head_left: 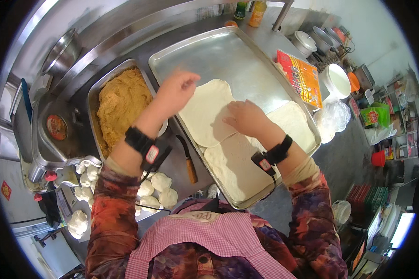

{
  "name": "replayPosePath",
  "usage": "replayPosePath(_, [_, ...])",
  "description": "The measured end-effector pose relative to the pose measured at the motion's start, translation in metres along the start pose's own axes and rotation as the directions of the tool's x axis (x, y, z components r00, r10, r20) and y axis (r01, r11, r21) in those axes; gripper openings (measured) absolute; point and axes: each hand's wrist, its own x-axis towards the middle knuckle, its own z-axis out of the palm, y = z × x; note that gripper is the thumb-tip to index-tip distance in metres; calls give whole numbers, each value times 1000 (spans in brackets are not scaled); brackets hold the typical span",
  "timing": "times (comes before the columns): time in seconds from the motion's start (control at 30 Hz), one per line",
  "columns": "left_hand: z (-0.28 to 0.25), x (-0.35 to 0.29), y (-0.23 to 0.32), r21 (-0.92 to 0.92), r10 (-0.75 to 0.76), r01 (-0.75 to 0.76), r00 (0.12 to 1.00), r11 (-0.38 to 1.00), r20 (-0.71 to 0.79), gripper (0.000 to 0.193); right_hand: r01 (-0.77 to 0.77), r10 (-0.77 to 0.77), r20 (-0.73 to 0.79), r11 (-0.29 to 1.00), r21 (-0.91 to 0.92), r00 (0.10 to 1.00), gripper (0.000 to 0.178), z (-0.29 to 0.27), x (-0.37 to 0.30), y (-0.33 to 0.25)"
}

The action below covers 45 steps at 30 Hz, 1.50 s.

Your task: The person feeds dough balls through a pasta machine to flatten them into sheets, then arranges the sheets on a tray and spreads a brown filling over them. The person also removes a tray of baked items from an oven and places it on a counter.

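A large metal baking tray [209,42] lies in front of me with several flat pieces of pale dough in it. My left hand [176,90] is raised over the tray's left side, fingers curled inward and partly blurred. Nothing shows in its fingers. Beside it, a rounded dough sheet [207,109] lies near the tray's middle. My right hand [249,118] is at this sheet's right edge, fingers bent and slightly apart, holding nothing; whether it touches the dough I cannot tell. Another dough sheet [226,172] fills the near end, and a third [293,124] lies at the right.
Left of the tray stands a deep pan [92,100] of yellow-brown filling [123,102]. A knife with a wooden handle [191,171] lies between them. Several dough balls [160,182] are near my left forearm. A red-and-yellow packet [302,79] and a white bucket [336,80] are at right.
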Motion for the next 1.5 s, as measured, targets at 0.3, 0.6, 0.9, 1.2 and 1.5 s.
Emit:
replayPosePath(0.3, [47, -117, 24, 298, 362, -481, 853, 824, 376, 28, 39, -30, -39, 969, 245, 999, 41, -33, 1, 6])
replayPosePath(0.6, [37, -115, 9, 430, 190, -439, 839, 789, 509, 18, 131, -133, 0, 976, 174, 991, 43, -20, -71, -9])
replayPosePath(0.9, [12, -148, 36, 173, 258, -316, 921, 933, 291, 17, 48, -37, -190, 997, 53, 981, 40, -20, 0, -8])
replayPosePath(1.2, [-41, -259, 43, 147, 12, -16, 999, 989, 32, 16, -110, 117, 72, 990, -87, 991, 39, -25, 78, 0])
replayPosePath(1.5, [-47, -332, 39, -23, -284, 284, 941, 958, -185, 12, 378, -374, 52, 921, -94, 926, 48, 13, 125, -59])
